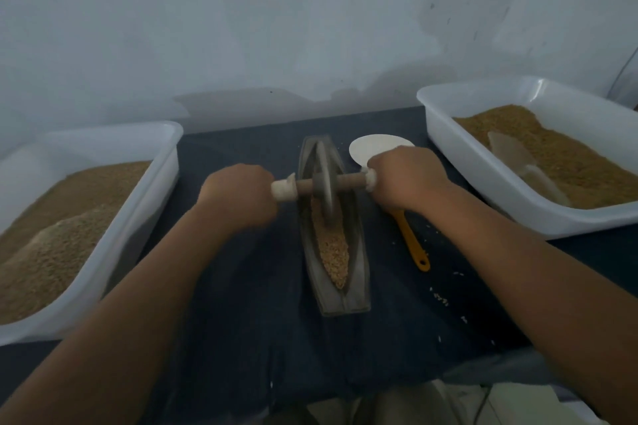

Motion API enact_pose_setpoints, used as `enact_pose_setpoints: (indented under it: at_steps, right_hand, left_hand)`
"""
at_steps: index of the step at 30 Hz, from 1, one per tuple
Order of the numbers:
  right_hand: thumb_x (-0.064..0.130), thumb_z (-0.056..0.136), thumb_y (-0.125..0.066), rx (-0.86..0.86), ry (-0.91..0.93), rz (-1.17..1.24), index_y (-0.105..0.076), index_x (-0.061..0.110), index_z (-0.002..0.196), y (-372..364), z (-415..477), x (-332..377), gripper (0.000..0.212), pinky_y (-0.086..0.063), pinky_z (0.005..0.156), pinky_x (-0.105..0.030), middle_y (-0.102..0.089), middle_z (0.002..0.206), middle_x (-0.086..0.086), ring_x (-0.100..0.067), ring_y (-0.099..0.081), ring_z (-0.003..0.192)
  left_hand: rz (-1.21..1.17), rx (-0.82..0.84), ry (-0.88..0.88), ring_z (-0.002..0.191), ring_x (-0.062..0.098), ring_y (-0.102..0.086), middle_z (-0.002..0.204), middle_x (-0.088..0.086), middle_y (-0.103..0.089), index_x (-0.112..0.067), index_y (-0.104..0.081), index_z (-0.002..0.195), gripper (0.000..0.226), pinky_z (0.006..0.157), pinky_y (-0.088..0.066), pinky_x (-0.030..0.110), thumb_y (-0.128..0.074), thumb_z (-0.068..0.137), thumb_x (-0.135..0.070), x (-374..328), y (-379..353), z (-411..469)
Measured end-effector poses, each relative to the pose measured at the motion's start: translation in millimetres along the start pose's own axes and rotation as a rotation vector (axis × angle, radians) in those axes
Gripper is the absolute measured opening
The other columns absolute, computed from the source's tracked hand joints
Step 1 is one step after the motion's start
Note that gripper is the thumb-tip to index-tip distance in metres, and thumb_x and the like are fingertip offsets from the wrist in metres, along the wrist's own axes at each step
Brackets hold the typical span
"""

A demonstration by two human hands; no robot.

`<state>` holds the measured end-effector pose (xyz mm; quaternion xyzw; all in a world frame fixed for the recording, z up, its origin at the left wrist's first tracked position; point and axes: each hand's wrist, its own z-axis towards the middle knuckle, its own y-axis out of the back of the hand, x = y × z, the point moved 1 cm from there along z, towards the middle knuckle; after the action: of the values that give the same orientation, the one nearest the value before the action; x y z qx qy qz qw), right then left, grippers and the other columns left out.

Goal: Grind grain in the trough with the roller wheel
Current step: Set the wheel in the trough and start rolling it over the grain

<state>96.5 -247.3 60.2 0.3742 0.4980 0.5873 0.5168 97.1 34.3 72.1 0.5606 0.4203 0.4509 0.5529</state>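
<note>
My left hand (238, 195) and right hand (404, 179) cover the outer ends of the roller handle (348, 180). My right wrist hides the spatula (412, 245) head and part of the white plate (373, 145). The left tub (103, 134) and right tub (518, 86) run off the sides.

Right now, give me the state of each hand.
Left hand: fingers curled round the roller wheel's left handle.
Right hand: gripping its right handle.

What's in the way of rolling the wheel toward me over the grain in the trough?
Nothing visible. The roller wheel sits in the trough, with only grain ahead; the spatula lies outside it.
</note>
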Motion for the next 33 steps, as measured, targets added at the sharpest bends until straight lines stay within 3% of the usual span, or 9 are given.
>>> enact_pose_setpoints:
  at_steps: [4,6,10,14,17,22,24,30,33]
  right_hand:
    - [0.069,0.075,-0.035,0.117,0.107,0.043,-0.057,0.037,0.071,10,-60,-4,0.040,-0.039,0.050,-0.028,-0.057,0.062,0.012,-0.002,-0.053,0.057]
    - [0.071,0.078,-0.038,0.184,0.105,0.047,-0.049,0.039,0.067,12,-63,-3,0.036,-0.033,0.050,-0.026,-0.053,0.061,0.013,-0.001,-0.049,0.056]
    - [0.055,0.099,-0.045,0.036,0.050,-0.007,-0.053,0.031,0.071,13,-17,7,0.038,-0.033,0.052,-0.028,-0.055,0.067,0.008,-0.009,-0.053,0.061]
    - [0.042,0.089,-0.063,-0.015,0.014,-0.115,-0.052,0.029,0.072,20,25,11,0.024,-0.054,0.063,-0.037,-0.055,0.071,0.005,-0.020,-0.060,0.069]
    - [0.038,0.088,-0.065,0.003,0.036,-0.092,-0.050,0.027,0.068,26,21,12,0.027,-0.058,0.069,-0.040,-0.057,0.071,0.003,-0.019,-0.060,0.068]
    - [0.044,0.080,-0.065,0.406,0.076,0.026,-0.065,0.030,0.072,27,-32,-1,0.016,-0.042,0.050,-0.028,-0.065,0.066,0.005,-0.008,-0.061,0.057]
    - [0.048,0.075,-0.062,0.448,0.096,0.037,-0.065,0.031,0.072,25,-37,-4,0.017,-0.041,0.049,-0.027,-0.065,0.065,0.006,-0.007,-0.061,0.056]
    - [0.041,0.087,-0.063,-0.040,0.076,-0.077,-0.053,0.029,0.067,12,20,4,0.025,-0.038,0.051,-0.028,-0.054,0.063,0.007,-0.011,-0.051,0.056]
    - [0.043,0.086,-0.062,-0.037,0.037,-0.095,-0.049,0.030,0.065,9,32,2,0.027,-0.048,0.055,-0.032,-0.054,0.063,0.008,-0.013,-0.052,0.058]
  left_hand:
    - [0.022,-0.064,-0.114,0.056,0.010,-0.049,0.063,-0.012,-0.054,-0.031,-0.053,0.069,0.020,0.050,-0.034,0.027,-0.051,0.071,-0.052,9,-16,-62]
    - [0.043,-0.106,-0.121,0.051,0.008,-0.044,0.059,-0.013,-0.051,-0.032,-0.052,0.067,0.023,0.047,-0.027,0.025,-0.048,0.070,-0.054,10,-20,-68]
    - [0.002,-0.073,0.007,0.067,0.020,-0.055,0.072,-0.011,-0.055,-0.030,-0.054,0.071,0.019,0.061,-0.044,0.032,-0.054,0.075,-0.048,7,-21,-14]
    - [-0.099,-0.094,0.107,0.066,0.021,-0.056,0.075,-0.007,-0.060,-0.026,-0.060,0.072,0.019,0.063,-0.046,0.034,-0.061,0.079,-0.044,12,-20,37]
    - [-0.131,-0.041,0.085,0.069,0.020,-0.060,0.077,-0.007,-0.064,-0.027,-0.060,0.072,0.018,0.065,-0.050,0.034,-0.063,0.078,-0.043,12,-22,29]
    - [-0.067,-0.075,-0.072,0.057,0.006,-0.052,0.063,-0.012,-0.057,-0.032,-0.056,0.067,0.017,0.050,-0.036,0.026,-0.055,0.070,-0.048,16,-33,-37]
    - [-0.058,-0.095,-0.089,0.053,0.005,-0.048,0.059,-0.013,-0.054,-0.031,-0.054,0.065,0.020,0.048,-0.030,0.025,-0.053,0.068,-0.050,17,-34,-46]
    - [-0.097,-0.074,0.131,0.069,0.019,-0.061,0.078,-0.006,-0.063,-0.026,-0.062,0.078,0.015,0.064,-0.051,0.034,-0.064,0.077,-0.041,5,-23,12]
    - [-0.070,-0.104,0.130,0.075,0.023,-0.064,0.078,-0.006,-0.061,-0.025,-0.065,0.085,0.017,0.067,-0.052,0.035,-0.066,0.077,-0.041,1,-11,26]
